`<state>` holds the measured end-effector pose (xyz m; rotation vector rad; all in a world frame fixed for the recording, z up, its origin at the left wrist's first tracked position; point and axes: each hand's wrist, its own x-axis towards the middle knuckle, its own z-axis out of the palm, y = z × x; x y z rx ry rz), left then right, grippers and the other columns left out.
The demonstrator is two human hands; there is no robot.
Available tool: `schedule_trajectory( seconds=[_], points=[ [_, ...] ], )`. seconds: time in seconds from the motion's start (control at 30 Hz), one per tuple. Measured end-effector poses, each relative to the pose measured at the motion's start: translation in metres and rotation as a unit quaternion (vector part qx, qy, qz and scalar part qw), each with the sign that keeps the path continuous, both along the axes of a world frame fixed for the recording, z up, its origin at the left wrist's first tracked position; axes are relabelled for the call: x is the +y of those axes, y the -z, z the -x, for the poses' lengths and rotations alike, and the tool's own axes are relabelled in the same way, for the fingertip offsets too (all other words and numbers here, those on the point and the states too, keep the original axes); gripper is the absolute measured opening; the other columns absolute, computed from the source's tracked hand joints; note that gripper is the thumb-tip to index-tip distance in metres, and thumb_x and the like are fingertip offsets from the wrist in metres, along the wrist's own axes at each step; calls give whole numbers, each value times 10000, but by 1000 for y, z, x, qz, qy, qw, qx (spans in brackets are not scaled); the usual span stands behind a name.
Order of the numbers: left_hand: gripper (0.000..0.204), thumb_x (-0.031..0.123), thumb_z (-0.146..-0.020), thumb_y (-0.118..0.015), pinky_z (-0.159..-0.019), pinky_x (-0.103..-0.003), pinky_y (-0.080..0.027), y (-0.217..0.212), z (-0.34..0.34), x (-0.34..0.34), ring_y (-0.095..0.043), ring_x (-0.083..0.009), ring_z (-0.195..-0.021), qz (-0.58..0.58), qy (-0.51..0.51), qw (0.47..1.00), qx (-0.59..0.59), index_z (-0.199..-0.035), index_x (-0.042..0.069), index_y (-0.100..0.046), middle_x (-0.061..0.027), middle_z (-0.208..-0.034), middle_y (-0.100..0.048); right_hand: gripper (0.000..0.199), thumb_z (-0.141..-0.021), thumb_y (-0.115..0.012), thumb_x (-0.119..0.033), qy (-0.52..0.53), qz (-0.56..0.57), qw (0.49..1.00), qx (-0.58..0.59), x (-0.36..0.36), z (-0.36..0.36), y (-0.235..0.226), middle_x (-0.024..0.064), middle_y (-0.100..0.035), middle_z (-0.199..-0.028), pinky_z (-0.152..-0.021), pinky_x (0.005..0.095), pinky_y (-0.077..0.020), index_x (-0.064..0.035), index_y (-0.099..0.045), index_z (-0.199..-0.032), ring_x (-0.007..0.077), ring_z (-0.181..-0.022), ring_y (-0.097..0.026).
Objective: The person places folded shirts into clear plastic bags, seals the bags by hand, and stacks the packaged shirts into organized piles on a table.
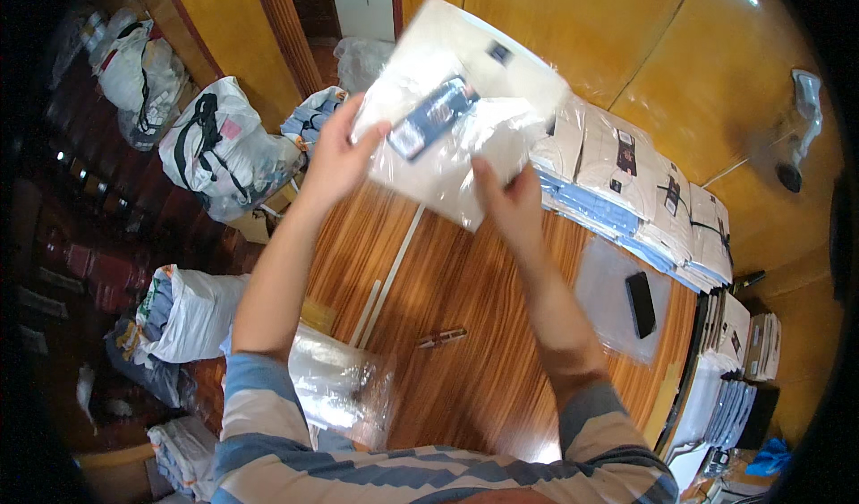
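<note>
A white folded garment [447,43] in a clear plastic bag is raised above the far part of the wooden table. On its front lies a dark blue rectangular tag [434,117], and a small dark label [499,52] shows near its far edge. My left hand [344,150] grips the left edge, thumb on top. At the near right side my right hand [510,201] is closed on the bag, its fingers partly hidden. Just right of the garment stand piles of similar bagged garments [617,173], white over light blue.
On the striped wooden table [456,289] lie a small red-and-white pen-like item [443,337], a black phone-like slab [640,305] on clear bags [595,298], and shiny plastic bags [344,379]. Stuffed white sacks [215,155] stand left. Yellow wooden panels [555,12] rise behind.
</note>
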<state>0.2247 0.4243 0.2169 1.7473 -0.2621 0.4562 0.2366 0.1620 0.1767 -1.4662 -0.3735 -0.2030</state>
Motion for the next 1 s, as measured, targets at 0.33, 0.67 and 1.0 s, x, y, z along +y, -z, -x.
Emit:
schedule_trajectory(
  seconds=[0.33, 0.67, 1.0],
  points=[
    [493, 335, -912, -743, -919, -362, -543, 75, -224, 34, -723, -276, -1015, -132, -138, 975, 118, -1241, -31, -707, -199, -1115, -757, 532, -878, -773, -493, 37, 470, 876, 105, 3, -214, -21, 246, -753, -908, -777, 392, -582, 37, -729, -906, 322, -878, -752],
    [682, 483, -975, -690, -1136, -400, -411, 102, -169, 64, -590, -326, -1310, -104, -274, 956, -27, -1403, -35, -569, -234, -1383, -627, 259, -912, -771, -157, 47, 304, 951, -37, -98, 85, 96, 152, -730, -981, -794, 385, -571, -16, -699, -1117, 304, -876, -718],
    [477, 184, -1041, -617, -1196, -444, -357, 17, 209, -100, -540, -270, -1364, 109, 120, 986, 46, -1457, 6, -465, -148, -1439, -577, 667, -916, -748, -438, -69, 584, 798, -131, -71, 279, 153, 141, -377, -1631, -1234, 594, -262, -115, -548, -1464, 443, -1540, -245]
  ],
)
